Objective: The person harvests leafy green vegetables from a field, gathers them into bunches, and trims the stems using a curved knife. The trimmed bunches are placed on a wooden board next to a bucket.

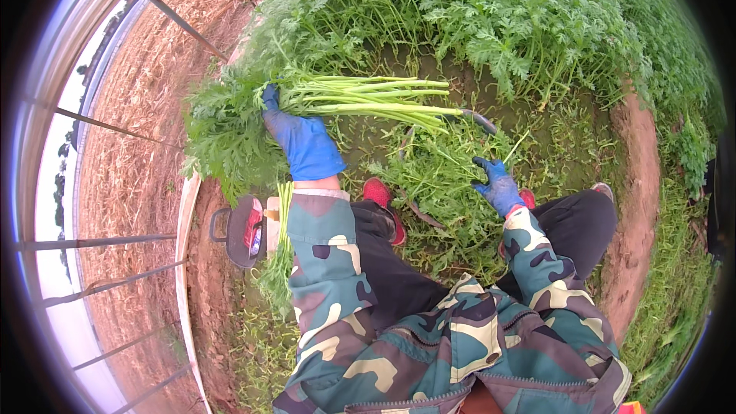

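My left hand (pixel 290 121), in a blue glove, grips a thick bunch of leafy greens (pixel 368 95) at its leafy part. The pale cut stems point right, and the feathery leaves spread left of the wrist. Past the stem tips, a dark curved thing (pixel 480 121) is partly hidden; I cannot tell what it is. My right hand (pixel 499 185), also blue-gloved, is low over loose cut greens (pixel 443 172) with its fingers bent. A thin stem (pixel 517 146) runs up beside those fingers, but whether they pinch it is unclear.
Dense standing greens (pixel 506 17) fill the far side. Left of my knees, a smaller bunch (pixel 284 213) lies by a dark container (pixel 238 236) with a handle. Metal frame bars (pixel 167 8) and a pale board edge (pixel 185 230) run along the left. A bare soil strip (pixel 638 184) curves right.
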Action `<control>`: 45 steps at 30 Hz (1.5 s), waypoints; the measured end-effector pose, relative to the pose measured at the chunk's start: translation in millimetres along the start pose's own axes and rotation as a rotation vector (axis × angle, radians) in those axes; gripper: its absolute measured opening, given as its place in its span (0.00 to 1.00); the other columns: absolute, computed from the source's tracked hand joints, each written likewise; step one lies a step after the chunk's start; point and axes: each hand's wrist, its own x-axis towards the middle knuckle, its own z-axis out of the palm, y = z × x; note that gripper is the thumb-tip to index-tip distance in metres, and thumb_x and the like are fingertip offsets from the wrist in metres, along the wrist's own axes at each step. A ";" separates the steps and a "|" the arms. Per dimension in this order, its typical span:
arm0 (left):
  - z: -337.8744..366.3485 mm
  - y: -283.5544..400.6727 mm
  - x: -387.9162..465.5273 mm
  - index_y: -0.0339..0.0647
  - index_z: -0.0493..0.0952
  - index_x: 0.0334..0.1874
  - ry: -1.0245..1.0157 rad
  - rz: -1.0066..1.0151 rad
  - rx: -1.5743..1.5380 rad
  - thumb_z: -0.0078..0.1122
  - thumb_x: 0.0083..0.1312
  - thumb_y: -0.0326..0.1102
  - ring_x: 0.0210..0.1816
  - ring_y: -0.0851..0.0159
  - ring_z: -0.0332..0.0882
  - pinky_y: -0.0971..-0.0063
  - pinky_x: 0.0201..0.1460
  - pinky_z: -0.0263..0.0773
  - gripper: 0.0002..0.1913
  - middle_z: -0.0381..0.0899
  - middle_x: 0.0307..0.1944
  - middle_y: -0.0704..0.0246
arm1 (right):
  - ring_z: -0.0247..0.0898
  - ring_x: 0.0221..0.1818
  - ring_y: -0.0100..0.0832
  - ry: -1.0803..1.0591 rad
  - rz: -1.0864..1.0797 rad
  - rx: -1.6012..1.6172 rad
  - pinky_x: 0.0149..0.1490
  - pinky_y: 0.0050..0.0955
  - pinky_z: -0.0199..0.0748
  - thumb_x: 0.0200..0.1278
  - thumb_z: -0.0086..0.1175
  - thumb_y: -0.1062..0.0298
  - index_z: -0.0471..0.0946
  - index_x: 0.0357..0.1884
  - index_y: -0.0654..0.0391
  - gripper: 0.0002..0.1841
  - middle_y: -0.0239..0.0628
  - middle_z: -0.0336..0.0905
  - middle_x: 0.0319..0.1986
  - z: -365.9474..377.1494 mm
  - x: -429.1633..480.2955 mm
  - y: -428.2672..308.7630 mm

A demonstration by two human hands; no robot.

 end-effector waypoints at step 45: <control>-15.9 -12.7 -18.7 0.34 0.67 0.60 -0.203 -0.002 0.226 0.55 0.60 0.40 0.57 0.54 0.71 0.56 0.59 0.69 0.27 0.70 0.58 0.54 | 0.75 0.35 0.34 0.393 -0.070 0.314 0.40 0.30 0.72 0.53 0.61 0.68 0.75 0.40 0.57 0.13 0.39 0.77 0.35 -69.9 36.2 -90.6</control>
